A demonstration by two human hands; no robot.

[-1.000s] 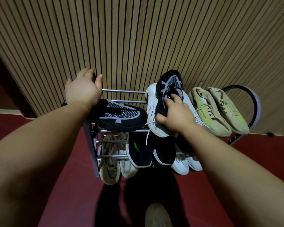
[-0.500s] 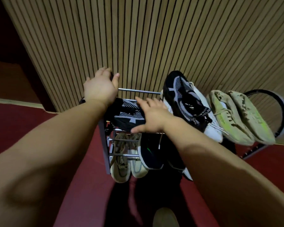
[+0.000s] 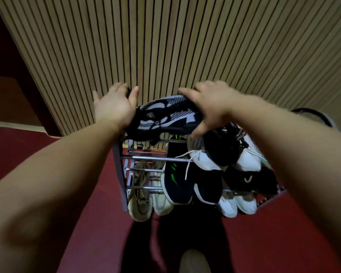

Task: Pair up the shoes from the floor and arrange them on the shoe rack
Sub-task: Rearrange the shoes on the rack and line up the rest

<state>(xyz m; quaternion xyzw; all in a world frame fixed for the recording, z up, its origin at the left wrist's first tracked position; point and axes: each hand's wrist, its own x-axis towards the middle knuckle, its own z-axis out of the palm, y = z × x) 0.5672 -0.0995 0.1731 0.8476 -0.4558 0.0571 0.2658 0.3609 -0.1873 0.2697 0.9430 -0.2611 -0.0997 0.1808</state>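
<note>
Hands (image 3: 114, 109), two, on one sneaker (image 3: 165, 115)

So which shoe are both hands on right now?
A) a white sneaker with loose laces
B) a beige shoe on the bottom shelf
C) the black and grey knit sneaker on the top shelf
C: the left hand and right hand grip the ends of the black and grey knit sneaker, up at the shoe rack top.

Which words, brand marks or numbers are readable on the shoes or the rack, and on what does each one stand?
No text can be read with certainty.
White print on the black shoe tongue: too blurred to read.
Dark print on the white shoe: too small to read.
Marks on the beige shoe: not readable.
</note>
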